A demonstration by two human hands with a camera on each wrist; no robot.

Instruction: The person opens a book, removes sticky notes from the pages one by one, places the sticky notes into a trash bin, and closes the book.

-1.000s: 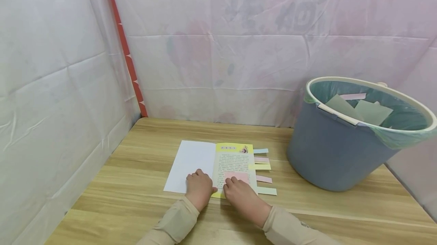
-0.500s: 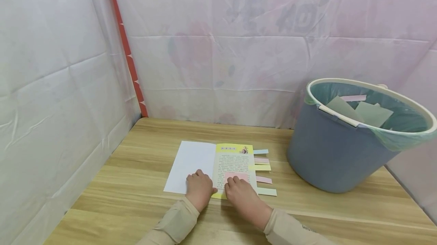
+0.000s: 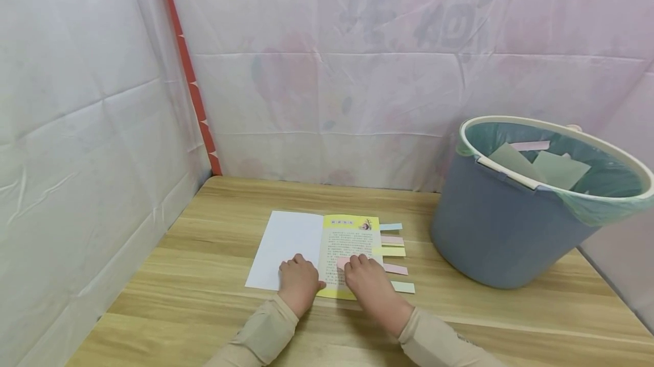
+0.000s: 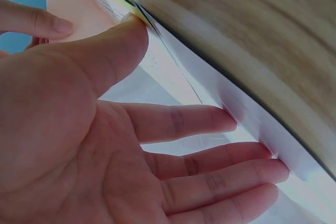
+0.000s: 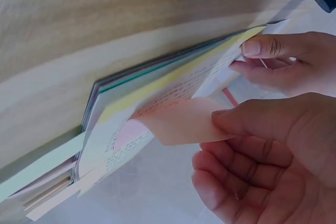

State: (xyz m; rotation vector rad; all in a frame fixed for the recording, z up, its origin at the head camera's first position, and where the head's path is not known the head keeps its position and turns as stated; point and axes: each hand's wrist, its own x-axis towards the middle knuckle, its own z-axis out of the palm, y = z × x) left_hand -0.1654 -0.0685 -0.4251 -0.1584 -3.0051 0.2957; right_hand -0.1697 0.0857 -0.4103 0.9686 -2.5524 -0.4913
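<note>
An open booklet [image 3: 291, 236] lies on the table, its left page blank white and its right page printed with yellow bands. My left hand [image 3: 298, 282] presses it flat; in the left wrist view the fingers are fairly straight against the white page, thumb [image 4: 131, 30] at the yellow edge. Between thumb and fingers my right hand [image 3: 373, 284] pinches a pink sticky note [image 5: 181, 121] on the printed page. One end of the note bends up off the paper, while its other end still lies against the print. In the head view the right hand covers most of it.
Several paper tabs stick out from the booklet's right edge, among them a blue one [image 3: 391, 227], a yellow one [image 3: 393, 251] and a green one [image 3: 405, 287]. A grey-blue bucket [image 3: 490, 236] with a green liner stands at the right, holding greenish papers [image 3: 559, 171] and a pink strip [image 3: 530, 145].
My right hand has shifted slightly right and away from me, and the pink sticky note has lifted from the page with it. The left hand has stayed in place.
</note>
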